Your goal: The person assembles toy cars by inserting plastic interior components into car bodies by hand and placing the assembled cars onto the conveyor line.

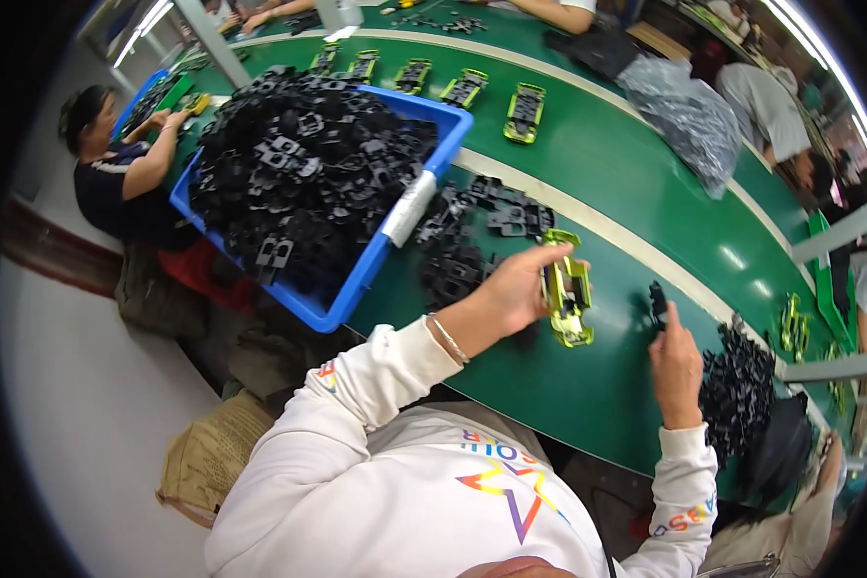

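Lime-green car shell [569, 297] fills my remote left hand [516, 291], fingers closed around its edge, right of the blue bin [456, 127]. Farther right of the bin, my right hand [679, 374] pinches a small black part [657, 303]. Black frames [522, 220] lie just beside the bin on the green surface [602, 395].
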A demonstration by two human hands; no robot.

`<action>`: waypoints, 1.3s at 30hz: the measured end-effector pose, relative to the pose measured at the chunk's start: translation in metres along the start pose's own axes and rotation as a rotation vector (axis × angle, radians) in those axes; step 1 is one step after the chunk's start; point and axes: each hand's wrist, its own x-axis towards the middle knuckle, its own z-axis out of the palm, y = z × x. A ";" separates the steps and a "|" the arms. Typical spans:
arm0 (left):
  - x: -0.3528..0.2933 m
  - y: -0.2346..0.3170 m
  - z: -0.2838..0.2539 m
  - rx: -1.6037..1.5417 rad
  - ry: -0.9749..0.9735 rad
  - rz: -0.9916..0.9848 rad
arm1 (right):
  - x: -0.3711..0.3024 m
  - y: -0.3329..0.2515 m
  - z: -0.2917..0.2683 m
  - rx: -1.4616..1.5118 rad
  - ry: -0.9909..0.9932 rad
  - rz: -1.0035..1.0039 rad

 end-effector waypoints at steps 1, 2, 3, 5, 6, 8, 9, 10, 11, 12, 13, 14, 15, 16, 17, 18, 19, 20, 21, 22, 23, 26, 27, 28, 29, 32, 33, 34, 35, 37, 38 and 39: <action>-0.001 -0.003 0.004 0.027 -0.008 0.006 | -0.002 0.007 0.001 0.001 0.070 0.035; -0.003 -0.003 0.007 0.056 0.004 0.015 | -0.001 0.009 0.004 0.001 0.071 0.033; -0.005 -0.002 0.008 0.054 0.002 0.011 | 0.002 0.006 -0.001 0.199 0.074 0.206; -0.008 -0.003 0.009 0.026 -0.003 0.075 | 0.013 -0.008 -0.011 0.600 0.121 0.459; -0.012 0.000 0.015 0.021 -0.013 0.107 | 0.022 -0.022 -0.024 0.771 0.145 0.447; -0.010 -0.001 0.009 0.016 -0.013 0.163 | 0.042 -0.060 -0.031 1.135 0.113 0.480; -0.012 -0.001 0.014 0.028 -0.016 0.209 | 0.048 -0.078 -0.040 1.304 0.037 0.509; -0.016 -0.001 0.021 0.049 -0.018 0.219 | 0.051 -0.090 -0.038 1.438 0.005 0.439; -0.017 -0.002 0.025 0.070 -0.018 0.232 | 0.053 -0.102 -0.040 1.463 -0.067 0.464; -0.019 -0.003 0.026 0.103 -0.061 0.249 | 0.055 -0.110 -0.041 1.506 -0.131 0.474; -0.022 -0.004 0.030 0.105 -0.072 0.230 | 0.055 -0.116 -0.039 1.523 -0.160 0.491; -0.024 -0.005 0.034 0.124 -0.112 0.224 | 0.054 -0.117 -0.038 1.505 -0.187 0.491; -0.026 -0.005 0.035 0.143 -0.142 0.229 | 0.053 -0.118 -0.037 1.493 -0.226 0.482; -0.024 -0.007 0.031 0.145 -0.146 0.251 | 0.051 -0.118 -0.040 1.495 -0.224 0.488; -0.025 -0.009 0.034 0.147 -0.143 0.245 | 0.049 -0.120 -0.045 1.360 -0.238 0.407; -0.027 -0.012 0.040 0.191 -0.091 0.285 | 0.047 -0.121 -0.049 1.226 -0.252 0.327; -0.028 -0.014 0.043 0.235 -0.039 0.324 | 0.047 -0.123 -0.051 1.228 -0.253 0.334; -0.025 -0.016 0.038 0.268 -0.032 0.327 | 0.047 -0.126 -0.051 1.206 -0.234 0.343; -0.024 -0.019 0.036 0.268 -0.030 0.319 | 0.047 -0.129 -0.053 1.182 -0.214 0.354; -0.024 -0.022 0.036 0.272 0.000 0.323 | 0.047 -0.134 -0.055 1.183 -0.214 0.363; -0.024 -0.025 0.036 0.275 0.030 0.327 | 0.046 -0.139 -0.057 1.053 -0.158 0.295; -0.024 -0.027 0.038 0.250 -0.031 0.309 | 0.045 -0.145 -0.053 0.919 -0.099 0.249; -0.023 -0.028 0.037 0.195 -0.076 0.310 | 0.044 -0.145 -0.052 0.917 -0.095 0.264; -0.023 -0.029 0.047 0.238 -0.028 0.387 | 0.044 -0.144 -0.052 0.916 -0.093 0.269; -0.022 -0.027 0.042 0.239 -0.030 0.383 | 0.044 -0.143 -0.053 0.971 -0.059 0.263; -0.021 -0.020 0.037 0.153 -0.089 0.323 | 0.044 -0.131 -0.054 0.944 0.005 0.180; -0.020 -0.018 0.038 0.153 -0.090 0.322 | 0.044 -0.128 -0.054 0.858 0.033 0.110; -0.020 -0.016 0.037 0.171 -0.075 0.322 | 0.046 -0.129 -0.057 0.792 0.071 0.067; -0.020 -0.015 0.037 0.189 -0.059 0.321 | 0.047 -0.131 -0.060 0.791 0.071 0.068; -0.022 -0.013 0.037 0.210 -0.067 0.311 | 0.045 -0.135 -0.066 0.725 -0.081 0.114; -0.022 -0.012 0.037 0.231 -0.074 0.302 | 0.045 -0.135 -0.066 0.726 -0.081 0.115; -0.023 -0.012 0.037 0.232 -0.075 0.301 | 0.045 -0.136 -0.066 0.680 -0.061 0.084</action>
